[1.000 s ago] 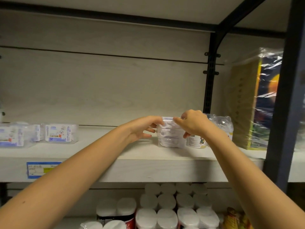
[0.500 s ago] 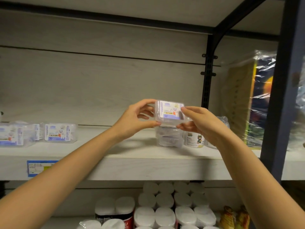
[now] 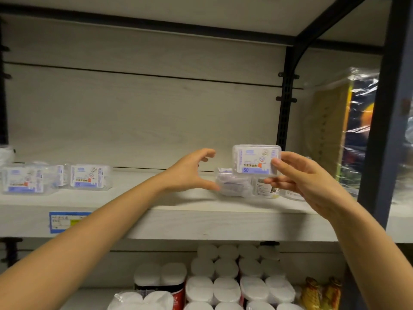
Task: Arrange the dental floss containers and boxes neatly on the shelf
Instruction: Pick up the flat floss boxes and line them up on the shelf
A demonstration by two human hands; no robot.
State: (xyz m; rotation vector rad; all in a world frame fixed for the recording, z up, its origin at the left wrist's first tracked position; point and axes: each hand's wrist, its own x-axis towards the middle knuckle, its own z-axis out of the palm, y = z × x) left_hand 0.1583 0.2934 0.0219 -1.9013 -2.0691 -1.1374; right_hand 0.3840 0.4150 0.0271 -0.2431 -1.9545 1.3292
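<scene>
Several floss boxes (image 3: 89,180) sit at the left end of the shelf (image 3: 156,194). Your right hand (image 3: 308,184) pinches a held box (image 3: 256,162) above a clear container (image 3: 233,185) and a tub (image 3: 267,191). Your left hand (image 3: 190,173) is spread and empty beside it.

Your right hand (image 3: 308,186) pinches a clear floss box (image 3: 256,162) by its right end, label facing you, raised above the shelf (image 3: 178,220). Your left hand (image 3: 190,173) hovers just left of it, thumb and fingers spread in a C, holding nothing. Below the raised box a second clear box (image 3: 232,184) lies on the shelf, with a round labelled container (image 3: 267,190) just beside it. Well apart to the left stand a labelled floss box (image 3: 90,176) and a leftmost floss box (image 3: 22,180). A blue price tag (image 3: 67,221) sits on the shelf's front edge.
</scene>
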